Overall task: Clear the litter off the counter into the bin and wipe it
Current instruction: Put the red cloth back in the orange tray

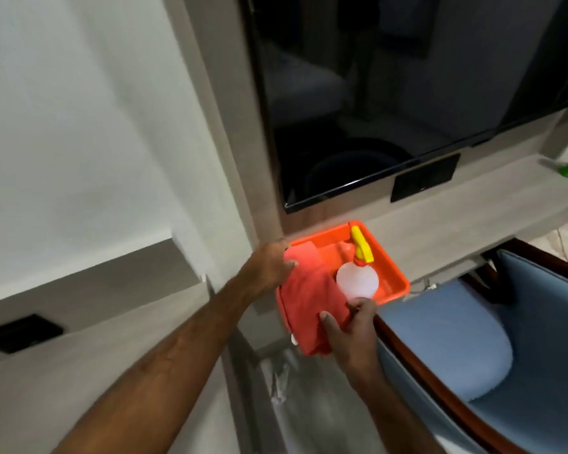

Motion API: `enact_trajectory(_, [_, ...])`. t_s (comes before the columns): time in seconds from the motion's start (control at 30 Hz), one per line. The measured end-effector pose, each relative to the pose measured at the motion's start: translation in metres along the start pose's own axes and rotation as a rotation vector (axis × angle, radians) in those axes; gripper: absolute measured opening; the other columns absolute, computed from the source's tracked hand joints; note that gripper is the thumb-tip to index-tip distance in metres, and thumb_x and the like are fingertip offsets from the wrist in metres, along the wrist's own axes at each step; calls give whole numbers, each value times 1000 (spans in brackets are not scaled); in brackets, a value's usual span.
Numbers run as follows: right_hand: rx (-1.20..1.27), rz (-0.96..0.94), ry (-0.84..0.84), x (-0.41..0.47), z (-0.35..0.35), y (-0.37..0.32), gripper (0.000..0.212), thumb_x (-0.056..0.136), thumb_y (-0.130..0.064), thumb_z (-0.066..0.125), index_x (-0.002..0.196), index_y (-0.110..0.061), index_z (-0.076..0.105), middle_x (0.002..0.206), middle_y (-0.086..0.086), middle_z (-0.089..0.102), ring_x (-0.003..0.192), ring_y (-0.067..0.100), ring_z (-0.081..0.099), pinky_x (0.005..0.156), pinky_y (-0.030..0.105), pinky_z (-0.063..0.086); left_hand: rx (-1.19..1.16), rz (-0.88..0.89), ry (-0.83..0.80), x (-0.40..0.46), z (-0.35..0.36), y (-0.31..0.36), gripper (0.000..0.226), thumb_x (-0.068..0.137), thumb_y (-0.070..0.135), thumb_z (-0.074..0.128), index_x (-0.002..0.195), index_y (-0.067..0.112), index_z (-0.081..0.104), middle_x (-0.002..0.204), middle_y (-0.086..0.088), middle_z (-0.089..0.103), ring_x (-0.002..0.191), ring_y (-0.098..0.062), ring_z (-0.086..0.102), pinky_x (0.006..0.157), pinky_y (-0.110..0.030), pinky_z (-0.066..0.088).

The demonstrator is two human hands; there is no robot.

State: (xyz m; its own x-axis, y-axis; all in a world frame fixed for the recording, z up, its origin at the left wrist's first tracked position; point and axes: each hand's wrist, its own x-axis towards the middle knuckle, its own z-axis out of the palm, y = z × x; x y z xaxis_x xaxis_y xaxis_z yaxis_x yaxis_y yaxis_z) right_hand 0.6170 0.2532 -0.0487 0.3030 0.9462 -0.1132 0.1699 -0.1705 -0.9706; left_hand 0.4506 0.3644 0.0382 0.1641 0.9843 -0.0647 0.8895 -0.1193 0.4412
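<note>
Holding an orange tray (392, 271), the left hand (271, 263) grips its far left edge. The right hand (350, 326) pinches the red cloth (312, 299) draped over the tray's near side. A spray bottle (358, 276) lies inside the tray.

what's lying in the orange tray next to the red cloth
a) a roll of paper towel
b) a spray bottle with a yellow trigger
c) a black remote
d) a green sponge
b: a spray bottle with a yellow trigger head lies on its side in the orange tray, beside the red cloth, which both the left hand and the right hand are touching.
</note>
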Motion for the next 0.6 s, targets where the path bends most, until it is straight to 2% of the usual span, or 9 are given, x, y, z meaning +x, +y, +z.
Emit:
enact_trajectory(0.07, [-147, 1, -25, 38, 17, 4, 38, 82, -11, 79, 95, -20, 44, 85, 0, 60, 79, 27, 60, 71, 32, 44, -6, -65, 24, 31, 26, -6, 38, 90, 25, 67, 122, 5, 61, 120, -18, 70, 110, -34, 65, 93, -36, 52])
enact_trajectory(0.1, [-215, 35, -72, 51, 25, 4, 35, 82, -11, 77, 93, -21, 45, 86, 3, 62, 81, 28, 62, 72, 32, 46, -8, -108, 25, 39, 36, -9, 42, 90, 25, 67, 128, 7, 59, 125, -17, 68, 115, -33, 64, 98, -37, 51])
enact_trajectory(0.17, [-349, 130, -170, 76, 39, 6, 30, 82, -10, 74, 96, -21, 49, 100, 9, 67, 94, 31, 66, 82, 33, 50, -8, -184, 25, 54, 54, -16, 47, 92, 25, 66, 135, 9, 54, 133, -16, 62, 122, -32, 59, 105, -39, 48])
enact_trajectory(0.27, [-478, 196, -301, 96, 52, 4, 33, 83, -9, 71, 114, -10, 62, 119, 13, 69, 114, 30, 64, 96, 29, 47, 32, -230, -30, 60, 74, -25, 50, 94, 17, 60, 141, 8, 46, 141, -17, 53, 130, -32, 51, 109, -41, 44])
enact_trajectory(0.37, [-622, 141, -412, 99, 62, 1, 45, 87, -19, 68, 128, -5, 59, 128, 14, 66, 121, 28, 63, 105, 31, 47, 87, -232, -30, 52, 82, -28, 50, 90, 13, 57, 138, 6, 45, 140, -20, 51, 123, -36, 55, 101, -44, 50])
enact_trajectory(0.47, [-794, 122, -555, 96, 64, 0, 51, 94, -23, 60, 140, -3, 50, 138, 16, 60, 126, 29, 60, 109, 38, 46, 306, -153, 95, 30, 80, -31, 35, 91, 15, 55, 126, 9, 53, 129, -15, 57, 107, -33, 63, 84, -43, 56])
enact_trajectory(0.53, [-793, 194, -663, 95, 59, -7, 45, 92, -11, 62, 134, 3, 56, 134, 21, 61, 120, 33, 64, 100, 40, 55, 417, -108, 98, 12, 70, -33, 28, 93, 11, 49, 120, 11, 56, 124, -13, 60, 103, -32, 64, 81, -43, 57])
enact_trajectory(0.6, [-849, 111, -698, 87, 54, -17, 34, 92, -6, 60, 125, 3, 61, 127, 20, 66, 111, 33, 69, 88, 38, 62, 469, -82, 140, -13, 55, -42, 29, 90, 6, 50, 118, 10, 58, 117, -13, 63, 98, -32, 65, 80, -44, 58])
